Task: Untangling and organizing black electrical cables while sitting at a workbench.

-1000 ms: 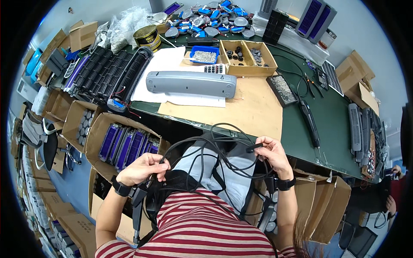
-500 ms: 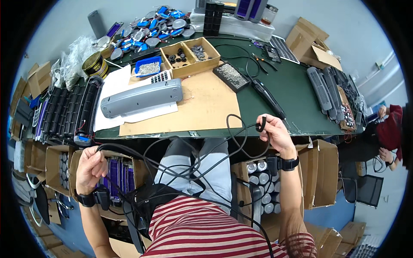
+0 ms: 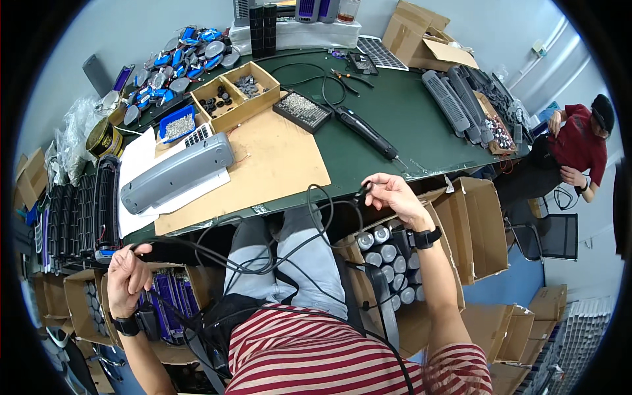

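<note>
A long black cable [image 3: 245, 268] hangs in loose loops across my lap, strung between my two hands. My left hand [image 3: 130, 278] is closed on several strands of it, beside the desk's front edge at left. At the right, my right hand [image 3: 397, 199] pinches another part of the cable between thumb and fingers; the exact bit in the grip is partly hidden. On the desk, a grey plastic housing [image 3: 178, 172] lies on white paper and a cardboard sheet [image 3: 289, 168]. An electric screwdriver [image 3: 364, 131] rests beyond my right hand.
A black tray of small metal parts [image 3: 301, 112], a divided wooden box [image 3: 240, 99] and a blue tray [image 3: 178, 125] stand on the green desk [image 3: 388, 99]. Cartons of cylinders [image 3: 388, 260] and purple parts [image 3: 172, 299] flank my legs. A person [image 3: 582, 141] is at far right.
The view has turned, so the desk things sit further left and the other person shows more. Both hands still hold the cable, whose loops between them have shifted.
</note>
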A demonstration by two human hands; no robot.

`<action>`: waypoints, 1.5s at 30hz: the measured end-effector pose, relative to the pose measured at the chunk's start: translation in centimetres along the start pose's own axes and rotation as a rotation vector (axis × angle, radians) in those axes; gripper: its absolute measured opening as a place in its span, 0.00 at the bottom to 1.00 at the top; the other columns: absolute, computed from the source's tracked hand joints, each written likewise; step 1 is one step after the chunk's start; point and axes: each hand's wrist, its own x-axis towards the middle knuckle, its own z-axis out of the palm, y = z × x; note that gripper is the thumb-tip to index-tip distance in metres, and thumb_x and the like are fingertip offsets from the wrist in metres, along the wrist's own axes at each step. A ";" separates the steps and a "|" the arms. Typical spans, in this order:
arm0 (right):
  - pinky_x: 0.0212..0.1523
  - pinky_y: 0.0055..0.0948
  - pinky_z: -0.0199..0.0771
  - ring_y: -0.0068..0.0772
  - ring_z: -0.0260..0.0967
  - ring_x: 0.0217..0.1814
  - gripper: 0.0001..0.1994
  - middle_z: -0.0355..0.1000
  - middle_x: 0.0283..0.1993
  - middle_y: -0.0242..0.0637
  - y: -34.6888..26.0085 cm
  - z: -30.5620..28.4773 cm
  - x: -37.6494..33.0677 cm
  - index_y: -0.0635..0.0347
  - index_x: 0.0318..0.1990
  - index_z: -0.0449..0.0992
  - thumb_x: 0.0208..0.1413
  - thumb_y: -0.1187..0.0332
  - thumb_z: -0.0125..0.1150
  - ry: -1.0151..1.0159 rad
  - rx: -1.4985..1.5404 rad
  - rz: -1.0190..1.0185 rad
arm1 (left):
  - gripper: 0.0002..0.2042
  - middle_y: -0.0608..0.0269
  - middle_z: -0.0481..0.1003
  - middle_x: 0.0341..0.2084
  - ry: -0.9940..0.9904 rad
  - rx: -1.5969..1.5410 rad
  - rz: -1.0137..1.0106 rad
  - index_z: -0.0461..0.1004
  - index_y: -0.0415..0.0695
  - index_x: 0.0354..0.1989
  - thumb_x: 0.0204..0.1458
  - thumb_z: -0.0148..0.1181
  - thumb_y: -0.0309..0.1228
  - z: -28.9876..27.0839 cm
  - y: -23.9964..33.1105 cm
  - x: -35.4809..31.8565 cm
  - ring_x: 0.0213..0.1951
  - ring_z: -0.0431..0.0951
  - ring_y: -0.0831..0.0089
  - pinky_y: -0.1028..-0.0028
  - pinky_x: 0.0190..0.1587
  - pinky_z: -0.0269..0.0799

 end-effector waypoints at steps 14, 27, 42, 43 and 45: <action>0.48 0.40 0.72 0.47 0.73 0.45 0.25 0.74 0.42 0.53 19.4 16.7 0.6 0.69 0.52 0.68 0.51 0.63 0.64 -0.260 -1.077 -0.361 | 0.20 0.71 0.63 0.19 0.050 -0.300 0.250 0.67 0.32 0.50 0.53 0.61 0.30 -2.8 0.3 -5.2 0.20 0.59 0.83 0.80 0.25 0.57; 0.21 0.11 0.41 0.04 0.48 0.22 0.10 0.65 0.25 0.16 1.3 -17.6 -15.7 0.60 0.42 0.78 0.61 0.64 0.57 0.872 -0.296 -0.243 | 0.18 0.75 0.62 0.09 0.444 0.213 0.018 0.77 0.36 0.37 0.63 0.48 0.40 -2.1 0.4 -3.5 0.10 0.56 0.88 0.85 0.16 0.53; 0.49 0.33 0.69 0.36 0.74 0.44 0.19 0.79 0.42 0.39 8.3 -35.0 -32.9 0.57 0.44 0.81 0.51 0.53 0.61 1.637 -0.861 0.159 | 0.15 0.70 0.72 0.14 0.430 0.476 -0.119 0.75 0.41 0.30 0.62 0.50 0.39 -2.2 -1.9 1.3 0.15 0.67 0.86 0.86 0.18 0.60; 0.49 0.33 0.69 0.36 0.74 0.44 0.19 0.79 0.42 0.39 8.8 -35.9 -33.5 0.57 0.44 0.81 0.51 0.53 0.61 1.641 -0.870 0.158 | 0.15 0.70 0.72 0.14 0.426 0.467 -0.120 0.75 0.41 0.30 0.62 0.50 0.39 -2.6 -2.1 1.2 0.15 0.67 0.86 0.86 0.18 0.60; 0.49 0.35 0.69 0.39 0.74 0.45 0.20 0.78 0.42 0.41 10.6 -36.8 -34.8 0.57 0.43 0.81 0.52 0.52 0.59 1.766 -0.793 0.208 | 0.15 0.69 0.73 0.15 0.516 0.409 -0.085 0.74 0.43 0.30 0.63 0.49 0.40 -3.3 -2.2 1.2 0.16 0.70 0.85 0.87 0.19 0.63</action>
